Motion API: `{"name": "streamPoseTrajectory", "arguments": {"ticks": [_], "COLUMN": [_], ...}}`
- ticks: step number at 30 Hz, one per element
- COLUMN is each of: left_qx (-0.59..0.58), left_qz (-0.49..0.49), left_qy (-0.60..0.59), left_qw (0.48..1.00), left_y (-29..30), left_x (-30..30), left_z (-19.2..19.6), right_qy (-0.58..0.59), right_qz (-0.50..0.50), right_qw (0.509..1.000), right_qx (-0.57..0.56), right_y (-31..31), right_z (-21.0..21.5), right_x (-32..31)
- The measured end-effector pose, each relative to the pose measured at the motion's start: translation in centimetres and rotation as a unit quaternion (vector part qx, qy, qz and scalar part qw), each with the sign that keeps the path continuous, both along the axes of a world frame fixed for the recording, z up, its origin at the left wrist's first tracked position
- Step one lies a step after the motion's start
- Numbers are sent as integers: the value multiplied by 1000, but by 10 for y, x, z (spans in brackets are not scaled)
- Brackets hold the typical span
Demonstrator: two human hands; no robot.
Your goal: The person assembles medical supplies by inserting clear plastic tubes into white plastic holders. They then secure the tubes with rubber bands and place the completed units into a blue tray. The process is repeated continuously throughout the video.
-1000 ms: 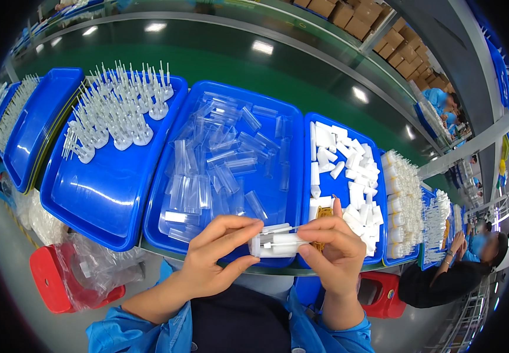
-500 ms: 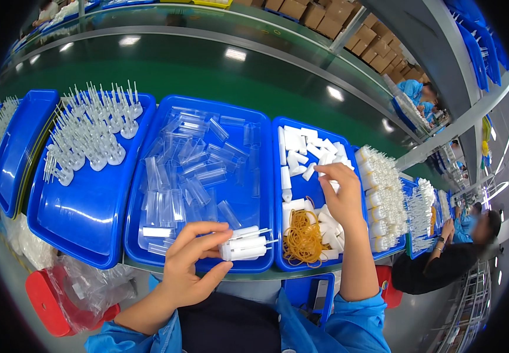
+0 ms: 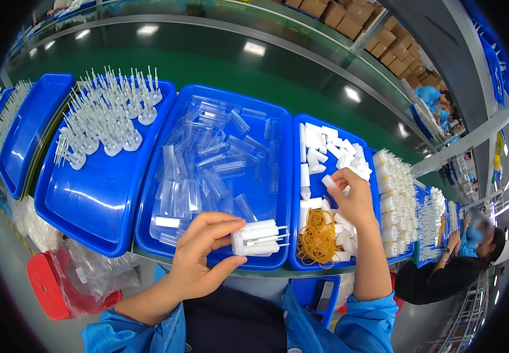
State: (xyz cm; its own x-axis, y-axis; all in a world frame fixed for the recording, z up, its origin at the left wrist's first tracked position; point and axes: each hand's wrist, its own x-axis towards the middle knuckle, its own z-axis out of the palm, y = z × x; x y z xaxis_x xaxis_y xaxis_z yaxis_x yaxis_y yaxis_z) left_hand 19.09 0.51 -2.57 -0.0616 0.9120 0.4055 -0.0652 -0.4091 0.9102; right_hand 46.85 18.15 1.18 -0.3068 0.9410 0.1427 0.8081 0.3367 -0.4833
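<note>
My left hand [image 3: 204,253] holds a bundle of white plastic tubes [image 3: 257,237] over the front edge of the middle blue tray [image 3: 148,223], which is filled with clear plastic tubes [image 3: 207,165]. My right hand [image 3: 351,197] is reached into the narrower blue tray [image 3: 297,194] to the right and pinches a small white cap [image 3: 328,181] between its fingertips. That tray holds loose white caps [image 3: 328,150] at the back and a heap of yellow rubber bands [image 3: 318,236] at the front.
A left blue tray [image 3: 78,206] carries white needle-like parts [image 3: 110,120] standing upright. Further trays lie at the far left [image 3: 22,135] and right, with stacked white parts [image 3: 398,200]. A red stool with a plastic bag [image 3: 60,279] stands lower left. Another person [image 3: 460,259] works at the right.
My right hand left the bundle, reached into the right tray and picked up a white cap. My left hand keeps the bundle alone, a little lower and left.
</note>
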Motion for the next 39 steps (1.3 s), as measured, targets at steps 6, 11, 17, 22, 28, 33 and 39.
{"name": "streamPoseTrajectory", "arguments": {"ticks": [6,11,17,22,28,33,39], "left_qx": [-1,13,15,21,24,-8,-12], "left_qz": [2,6,2,-13,-23,-25,-16], "left_qy": [4,-2,-8,10,55,24,31], "left_qw": [1000,1000,1000,1000,998,999,999], "left_y": [-1,-1,-2,-3,-3,-4,-4], "left_x": [0,-1,0,-2,-6,-4,-4], "left_z": [-1,-3,-3,-4,-2,0,0], "right_qy": [165,400,470,472,417,347,304], "right_qz": [103,61,81,72,106,122,132], "right_qw": [979,909,844,830,870,919,938], "right_qx": [62,-102,-246,-289,-240,-141,-98], "right_y": [-34,-85,-102,-105,-110,-111,-112], "right_z": [17,20,19,23,27,27,25], "right_x": [-8,-40,-46,-52,-53,-53,-50]}}
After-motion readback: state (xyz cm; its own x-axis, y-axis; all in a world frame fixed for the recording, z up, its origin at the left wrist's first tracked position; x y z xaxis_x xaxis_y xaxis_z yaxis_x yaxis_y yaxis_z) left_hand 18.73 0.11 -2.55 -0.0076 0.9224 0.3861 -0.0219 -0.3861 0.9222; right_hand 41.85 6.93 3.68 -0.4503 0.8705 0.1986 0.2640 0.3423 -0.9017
